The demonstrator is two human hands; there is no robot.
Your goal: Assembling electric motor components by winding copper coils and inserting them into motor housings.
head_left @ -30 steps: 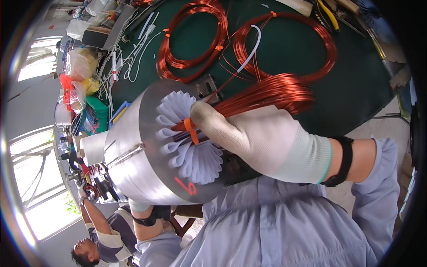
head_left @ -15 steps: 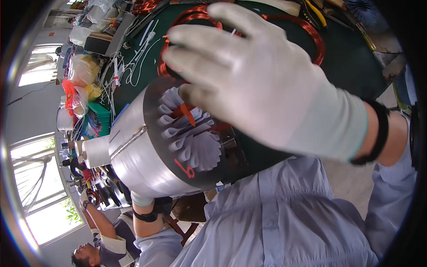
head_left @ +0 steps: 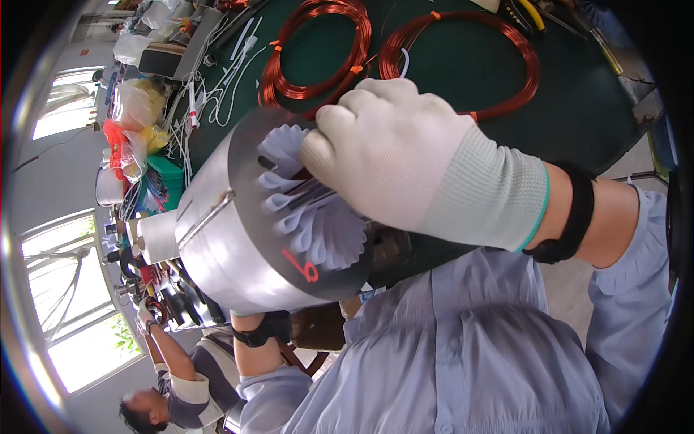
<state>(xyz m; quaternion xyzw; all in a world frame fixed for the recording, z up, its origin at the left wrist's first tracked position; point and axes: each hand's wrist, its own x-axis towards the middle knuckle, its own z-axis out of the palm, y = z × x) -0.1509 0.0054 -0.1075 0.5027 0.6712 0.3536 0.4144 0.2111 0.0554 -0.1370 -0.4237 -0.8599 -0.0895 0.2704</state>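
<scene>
A metal motor stator core (head_left: pixel 231 246), a wide grey cylinder with a weld seam and a red mark on its end face, lies on its side in front of me. White paper slot liners (head_left: pixel 329 228) fan out in loops around its bore. My right hand (head_left: pixel 394 145), in a white glove, is closed at the upper edge of the bore, fingers curled in against the liners. What it grips is hidden behind the knuckles. Of my left arm only the forearm with a black wrist strap (head_left: pixel 264 330) shows; the stator hides that hand's fingers.
Two coils of copper wire, one at left (head_left: pixel 318 50) and one at right (head_left: pixel 531 69), lie on the green table (head_left: pixel 578 108) beyond my hand. White sleeving (head_left: pixel 231 87) lies at the left. Yellow-handled pliers (head_left: pixel 531 14) rest at the far edge. A co-worker (head_left: pixel 181 369) is at lower left.
My right hand has gone from spread fingers above the table to closed, lower at the stator's bore. The orange strip seen among the liners is now hidden. The wire coils show more fully.
</scene>
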